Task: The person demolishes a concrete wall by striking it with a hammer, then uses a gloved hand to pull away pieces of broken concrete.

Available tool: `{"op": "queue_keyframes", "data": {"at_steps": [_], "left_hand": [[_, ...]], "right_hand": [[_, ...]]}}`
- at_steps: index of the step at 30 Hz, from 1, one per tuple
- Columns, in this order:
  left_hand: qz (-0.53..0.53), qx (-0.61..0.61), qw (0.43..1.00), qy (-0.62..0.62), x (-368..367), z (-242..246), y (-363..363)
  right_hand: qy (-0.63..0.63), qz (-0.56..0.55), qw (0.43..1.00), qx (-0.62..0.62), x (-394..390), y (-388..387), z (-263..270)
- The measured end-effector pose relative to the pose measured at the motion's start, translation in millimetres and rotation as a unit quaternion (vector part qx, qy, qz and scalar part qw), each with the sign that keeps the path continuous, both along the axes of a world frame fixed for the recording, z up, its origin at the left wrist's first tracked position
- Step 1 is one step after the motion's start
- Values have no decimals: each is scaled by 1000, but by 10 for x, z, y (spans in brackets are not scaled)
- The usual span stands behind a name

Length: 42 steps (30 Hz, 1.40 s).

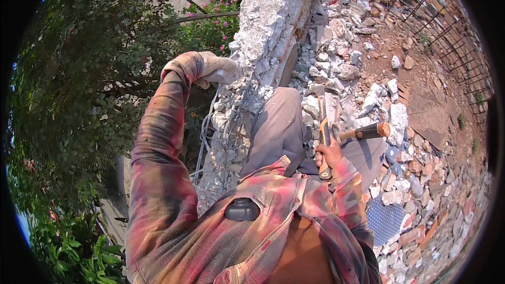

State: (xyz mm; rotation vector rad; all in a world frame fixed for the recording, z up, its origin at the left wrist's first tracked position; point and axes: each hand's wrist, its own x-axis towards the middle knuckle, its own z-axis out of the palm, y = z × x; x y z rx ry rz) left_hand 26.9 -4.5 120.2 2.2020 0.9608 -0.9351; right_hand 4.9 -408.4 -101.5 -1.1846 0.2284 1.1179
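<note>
My right hand (330,154), bare, is closed around the black and yellow handle of a claw hammer (324,116). The hammer's head points away from me, over the rubble beside my knee. My left hand (217,69) wears a dusty knit glove and touches the broken edge of a concrete wall (272,19). Something pale grey shows under its fingers; whether it is a concrete chunk or the glove itself is unclear. Across my right thigh sticks out a wooden handle (365,131) with a black band; the far end of that tool is partly hidden.
Bent steel rebar (205,126) sticks out along the wall's left side. Trees (98,67) and a pink-flowered bush (215,23) grow on the left. Concrete rubble (398,118) covers the ground at right, with a blue dotted cloth (384,219). Rebar mesh (453,43) lies farther right.
</note>
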Motion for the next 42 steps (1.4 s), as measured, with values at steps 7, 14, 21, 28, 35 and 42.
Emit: {"op": "queue_keyframes", "data": {"at_steps": [7, 14, 21, 28, 35, 42], "left_hand": [[69, -161, 968, -178, 327, -298, -717], [3, -395, 834, -384, 617, 111, -1911], [24, -92, 896, -433, 317, -494, -148], [-181, 149, 966, -111, -709, -1173, -85], [-232, 200, 943, -131, -638, -1296, -269], [-303, 188, 924, -136, -773, -1430, -283]], "right_hand": [[-46, 75, 996, -17, -66, 76, 67], [-36, 82, 989, -116, -36, 61, 86], [-1, 8, 1000, -26, -58, 24, 45], [-20, 76, 996, -31, -62, 123, 46], [0, 48, 998, -34, -44, 41, 37], [11, 30, 999, -43, -52, 91, 77]]}}
